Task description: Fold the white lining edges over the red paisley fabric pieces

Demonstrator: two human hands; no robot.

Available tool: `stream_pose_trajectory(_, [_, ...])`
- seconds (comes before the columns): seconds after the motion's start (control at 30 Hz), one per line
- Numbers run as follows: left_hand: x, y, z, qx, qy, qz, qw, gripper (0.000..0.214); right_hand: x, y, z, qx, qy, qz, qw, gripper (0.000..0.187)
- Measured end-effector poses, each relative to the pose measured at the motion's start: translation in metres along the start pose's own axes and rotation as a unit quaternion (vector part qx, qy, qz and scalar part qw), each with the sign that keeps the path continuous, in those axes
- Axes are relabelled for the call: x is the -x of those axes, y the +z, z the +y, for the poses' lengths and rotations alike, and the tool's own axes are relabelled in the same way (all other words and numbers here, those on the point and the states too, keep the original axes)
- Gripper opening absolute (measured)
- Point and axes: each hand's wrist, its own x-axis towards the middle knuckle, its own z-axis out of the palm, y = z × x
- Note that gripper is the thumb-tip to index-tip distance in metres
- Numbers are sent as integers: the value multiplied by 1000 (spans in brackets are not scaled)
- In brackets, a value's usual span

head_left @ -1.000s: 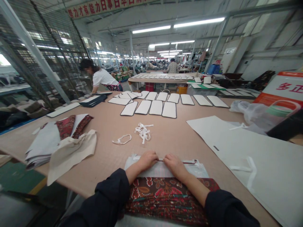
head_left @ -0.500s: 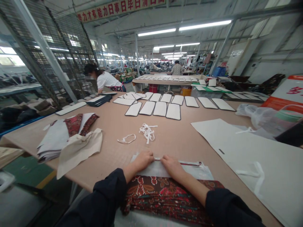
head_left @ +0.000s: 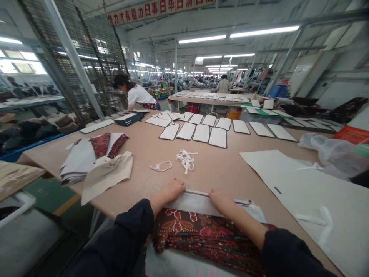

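Dark red floral fabric (head_left: pixel 184 227), with white backing (head_left: pixel 193 202) showing along its far side, lies bunched in folds at the table's near edge. At the left end of the backing's far edge, my left hand (head_left: pixel 172 191) is closed with its fingertips on the cloth. My right hand (head_left: pixel 221 200) pinches the same edge farther right. Between the two hands runs a narrow strip (head_left: pixel 197 192) with a thin dark red line. Fingertip details are hard to make out. Just beyond the hands are a tangle of white tape (head_left: pixel 186 159) and a small loop of white tape (head_left: pixel 160 166).
Cream panels with dark edging (head_left: pixel 201 132) lie in rows farther back. A fabric stack (head_left: pixel 77 157) and a beige cloth (head_left: pixel 111 175) sit left. A large pale sheet (head_left: pixel 271 169) and clear plastic bag (head_left: pixel 325 150) lie right. A co-worker (head_left: pixel 141 96) bends over the table's far left.
My hands have moved apart along the fabric's far edge, exposing more of the strip between them. The whole view has shifted slightly, with things appearing farther right.
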Motion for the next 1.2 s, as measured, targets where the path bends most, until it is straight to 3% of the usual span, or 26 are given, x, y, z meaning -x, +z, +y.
stream_pose_trajectory(0.13, [10, 9, 10, -40, 18, 47, 998, 17, -21, 1, -47, -35, -89, 66, 993, 27])
stream_pose_trajectory(0.23, [20, 12, 16, -49, 10, 67, 997, 14, -24, 6, -62, -12, -114, 81, 990, 22])
stream_pose_trajectory(0.33, [33, 14, 15, -38, -4, 74, 997, 13, -28, 3, -60, -14, -106, 49, 993, 25])
stream_pose_trajectory(0.43, [46, 21, 9, -14, -57, 98, 993, 15, -44, -1, -60, -77, -86, 22, 993, 30])
stream_pose_trajectory(0.6, [60, 34, 2, 42, -142, 134, 980, 17, -75, 11, -81, -185, -93, 65, 976, 28])
stream_pose_trajectory(0.77, [60, 36, 5, 36, -157, 142, 977, 17, -74, 30, -90, -177, -100, 117, 972, 21])
stream_pose_trajectory(0.93, [60, 35, 7, 22, -153, 154, 976, 16, -67, 33, -84, -121, -199, 167, 958, 15])
stream_pose_trajectory(1.1, [60, 36, 8, 10, -154, 148, 977, 14, -78, 35, -84, -196, -151, 150, 957, 22])
stream_pose_trajectory(1.2, [59, 36, 9, -1, -155, 150, 977, 14, -79, 36, -88, -156, -155, 162, 962, 19])
